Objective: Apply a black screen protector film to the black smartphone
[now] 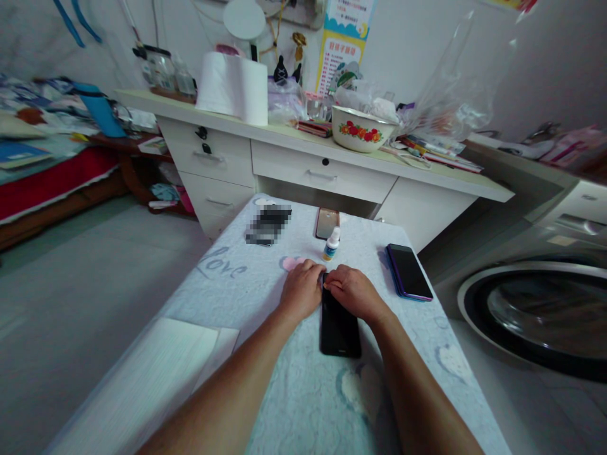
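A black smartphone (340, 328) lies flat on the cloth-covered table, screen up, directly in front of me. At its top left edge, my left hand (302, 289) has its fingers curled together against the phone. My right hand (355, 291) rests over the top of the screen with its fingertips pinched together. What sits in that pinch, if anything, is hidden. Just beyond my hands stands a small white spray bottle (331, 245) with a blue and yellow label. Behind the bottle lies a brownish phone case or phone back (327, 224).
Another phone (410, 272) with a blue-purple edge lies near the table's right side. A pixelated dark item (269, 224) is at the far left. White paper sheets (161, 373) lie front left. Beyond are a white desk (294, 161), a floral bowl (361, 134) and a washing machine (535, 303).
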Demonstrator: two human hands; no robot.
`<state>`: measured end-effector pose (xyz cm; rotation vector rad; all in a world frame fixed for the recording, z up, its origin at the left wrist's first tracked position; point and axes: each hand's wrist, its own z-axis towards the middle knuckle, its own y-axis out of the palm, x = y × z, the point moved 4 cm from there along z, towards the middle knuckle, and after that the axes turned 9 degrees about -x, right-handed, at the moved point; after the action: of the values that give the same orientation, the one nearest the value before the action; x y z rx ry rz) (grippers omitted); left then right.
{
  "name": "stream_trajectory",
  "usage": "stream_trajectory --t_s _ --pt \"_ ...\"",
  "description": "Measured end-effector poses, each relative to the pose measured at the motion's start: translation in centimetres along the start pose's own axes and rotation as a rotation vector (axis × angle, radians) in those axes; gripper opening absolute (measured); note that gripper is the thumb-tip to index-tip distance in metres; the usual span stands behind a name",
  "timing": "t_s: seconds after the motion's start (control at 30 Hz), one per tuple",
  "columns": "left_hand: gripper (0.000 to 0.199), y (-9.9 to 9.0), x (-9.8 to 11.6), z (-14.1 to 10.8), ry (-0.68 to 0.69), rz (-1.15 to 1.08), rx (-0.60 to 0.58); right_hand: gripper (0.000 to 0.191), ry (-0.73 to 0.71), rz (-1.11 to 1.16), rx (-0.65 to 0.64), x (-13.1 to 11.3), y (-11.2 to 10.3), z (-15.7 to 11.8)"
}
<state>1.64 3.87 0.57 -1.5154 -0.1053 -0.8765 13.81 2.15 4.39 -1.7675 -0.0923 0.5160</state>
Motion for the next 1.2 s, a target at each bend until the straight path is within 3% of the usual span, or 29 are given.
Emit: stream_trajectory --t_s 0.23,0.6,1.2 --pt "0.029 0.0 0.0 0.1 0.010 0.008 -0.005 0.012 -0.075 0.049 -0.068 -0.3 -0.2 -0.3" --pt "0.031 -0.2 0.2 0.0 0.014 0.023 -0.005 0.014 0.130 -0.005 0.056 1.2 -0.3 -0.1" --pt "0.034 0.1 -0.2 -0.1 0.003 0.015 -0.010 0.017 0.393 -0.045 0.062 3.6 -1.2 -0.8"
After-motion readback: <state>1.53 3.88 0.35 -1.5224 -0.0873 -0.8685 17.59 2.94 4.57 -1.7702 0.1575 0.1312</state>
